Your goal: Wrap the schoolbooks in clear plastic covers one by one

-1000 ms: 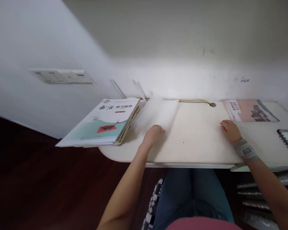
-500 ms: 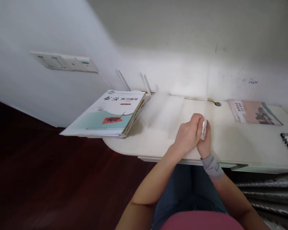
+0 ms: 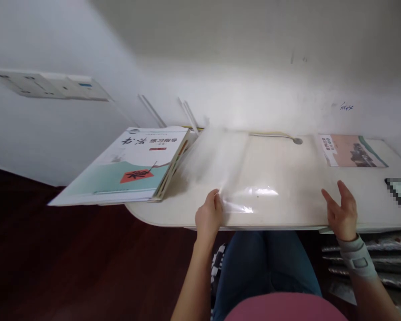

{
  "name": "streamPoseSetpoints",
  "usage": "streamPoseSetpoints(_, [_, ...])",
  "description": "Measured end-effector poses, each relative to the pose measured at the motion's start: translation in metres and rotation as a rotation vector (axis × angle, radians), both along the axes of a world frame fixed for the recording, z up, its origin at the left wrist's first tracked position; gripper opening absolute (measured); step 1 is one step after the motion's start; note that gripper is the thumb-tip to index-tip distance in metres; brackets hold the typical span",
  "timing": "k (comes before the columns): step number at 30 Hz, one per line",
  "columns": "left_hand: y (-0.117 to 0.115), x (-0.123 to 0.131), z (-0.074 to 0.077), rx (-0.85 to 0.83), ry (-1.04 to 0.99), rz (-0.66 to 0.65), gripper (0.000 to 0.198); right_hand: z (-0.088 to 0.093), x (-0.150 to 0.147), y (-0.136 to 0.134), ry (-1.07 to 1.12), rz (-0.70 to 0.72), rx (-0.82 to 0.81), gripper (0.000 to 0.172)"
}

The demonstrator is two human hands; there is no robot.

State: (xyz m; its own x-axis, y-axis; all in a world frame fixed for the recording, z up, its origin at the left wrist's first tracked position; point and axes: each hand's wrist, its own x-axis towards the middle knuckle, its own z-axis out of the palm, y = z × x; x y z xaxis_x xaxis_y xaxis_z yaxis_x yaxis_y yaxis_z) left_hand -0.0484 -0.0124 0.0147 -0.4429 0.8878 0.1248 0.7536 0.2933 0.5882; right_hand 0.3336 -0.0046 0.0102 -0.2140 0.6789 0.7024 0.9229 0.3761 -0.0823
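Left hand (image 3: pixel 209 216) pinches a clear plastic sheet (image 3: pixel 259 191) above the white worktop (image 3: pixel 167 211); right hand (image 3: pixel 344 214), open with fingers spread, is near a pink world-history textbook (image 3: pixel 349 151).

A study corner, likely at home: narrow white round-cornered desk (image 3: pixel 173 214), white-and-teal paper workbooks (image 3: pixel 147 156) left, white plastic socket panel (image 3: pixel 56 86) on the left wall.

From here I see a white tabletop (image 3: pixel 173 210) bearing stacked books (image 3: pixel 130 165) at nine o'clock, plastic sheets (image 3: pixel 214 156) at eleven, a pink booklet (image 3: pixel 350 151) at two.
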Motion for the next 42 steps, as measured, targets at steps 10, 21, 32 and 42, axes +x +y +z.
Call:
streamPoseSetpoints(10, [-0.007, 0.001, 0.003, -0.216, 0.320, 0.080, 0.043, -0.025, 0.017, 0.011, -0.215, 0.318, -0.433, 0.054])
streamPoseSetpoints(21, [-0.002, -0.020, 0.005, 0.152, 0.381, -0.020, 0.040, -0.036, 0.020, 0.020, -0.130, 0.271, -0.333, 0.044])
streamPoseSetpoints(32, [0.046, -0.104, 0.080, -0.331, 0.564, 0.178, 0.041, -0.046, 0.022, 0.021, 0.050, 0.186, -0.222, 0.041])
streamPoseSetpoints(42, [0.047, -0.100, 0.100, -0.438, 0.665, 0.083, 0.037, -0.046, 0.022, 0.021, 0.026, 0.237, -0.203, 0.038])
